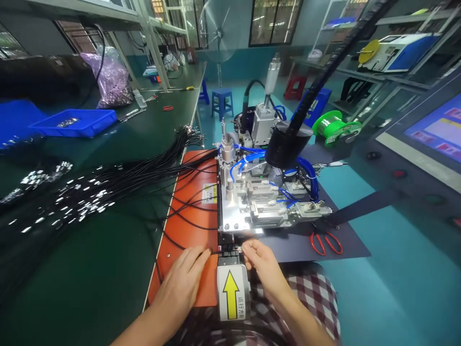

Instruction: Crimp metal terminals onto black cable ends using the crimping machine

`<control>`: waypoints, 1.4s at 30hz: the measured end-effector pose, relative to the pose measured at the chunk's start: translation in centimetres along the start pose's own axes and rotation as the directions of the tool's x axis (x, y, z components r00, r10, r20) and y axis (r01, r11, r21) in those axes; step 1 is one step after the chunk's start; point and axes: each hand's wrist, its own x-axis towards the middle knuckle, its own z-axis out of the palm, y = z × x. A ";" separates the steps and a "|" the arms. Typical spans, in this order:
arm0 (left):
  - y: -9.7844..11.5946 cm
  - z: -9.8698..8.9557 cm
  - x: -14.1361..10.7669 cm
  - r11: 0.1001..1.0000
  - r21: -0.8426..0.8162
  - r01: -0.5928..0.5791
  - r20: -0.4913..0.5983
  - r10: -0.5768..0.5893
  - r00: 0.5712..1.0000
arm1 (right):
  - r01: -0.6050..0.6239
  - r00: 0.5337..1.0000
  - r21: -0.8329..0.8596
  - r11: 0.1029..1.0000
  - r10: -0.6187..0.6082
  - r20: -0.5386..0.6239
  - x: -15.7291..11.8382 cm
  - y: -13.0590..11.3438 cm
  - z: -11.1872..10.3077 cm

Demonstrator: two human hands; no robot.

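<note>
At the near end of the machine (259,202), a thin black cable (216,252) runs across a small black fixture (228,259). My left hand (182,278) is closed around this cable just left of the fixture, over the orange board (198,216). On the fixture's other side, my right hand (257,259) pinches the cable's small metallic end (239,249). Below the fixture is a white label with a yellow arrow (231,294) pointing away from me. More black cables (144,168) lie bundled to the left, several crossing the board.
Red-handled scissors (326,243) lie right of the machine. A blue tray (77,122) and a bag of parts (110,79) stand on the dark green table (108,259). A green spool (331,127) and a control panel with a screen (437,129) are at right.
</note>
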 end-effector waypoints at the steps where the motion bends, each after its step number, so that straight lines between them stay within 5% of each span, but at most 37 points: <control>1: -0.3 0.0 -0.6 0.997 0.078 -0.003 -0.004 0.004 1.000 | 0.001 1.000 -0.003 1.000 -0.001 -0.005 0.0 -0.1 0.0; 8: 0.4 -0.5 -0.4 0.955 0.296 0.030 0.016 -0.036 0.999 | 0.011 1.000 -0.016 1.000 -0.011 -0.024 0.1 -0.2 0.1; 20: 0.6 -1.0 -0.6 0.969 0.236 0.069 0.065 -0.087 0.994 | -0.012 0.988 -0.034 0.999 0.007 -0.155 -2.2 -0.8 -2.8; 25: -0.2 -1.3 2.7 0.984 0.120 0.129 0.091 -0.140 0.986 | -0.022 0.984 -0.069 0.997 0.009 -0.175 -2.3 -0.5 -3.2; 28: -1.3 -2.2 4.8 0.996 0.041 0.080 0.128 -0.085 0.988 | -0.015 0.983 -0.107 0.994 -0.005 -0.183 -2.4 -0.5 -3.4; 31: -1.6 -4.6 3.9 1.000 0.010 -0.008 0.197 0.006 0.980 | -0.052 0.980 -0.163 0.985 0.019 -0.201 -2.8 -0.8 -3.9; 32: -1.3 -5.7 2.9 0.995 -0.031 -0.097 0.248 0.101 0.964 | -0.067 0.979 -0.181 0.981 0.030 -0.201 -3.0 -1.0 -4.1; 34: -0.5 -7.6 0.4 0.899 -0.157 -0.408 0.372 0.437 0.819 | -0.086 0.978 -0.201 0.976 0.044 -0.205 -3.6 -1.5 -4.4; 37: 0.1 -9.8 -1.9 0.862 -0.104 -0.496 0.455 0.485 0.747 | -0.063 0.981 -0.222 0.973 0.020 -0.194 -4.2 -2.2 -4.0; 39: -0.2 -10.4 -1.6 0.894 -0.126 -0.431 0.448 0.439 0.779 | -0.015 0.986 -0.244 0.970 -0.025 -0.163 -4.6 -2.7 -3.1; 42: -0.2 -9.8 0.7 0.959 -0.239 -0.155 0.293 0.224 0.929 | 0.051 0.995 -0.245 0.968 -0.070 -0.069 -5.1 -3.4 -1.3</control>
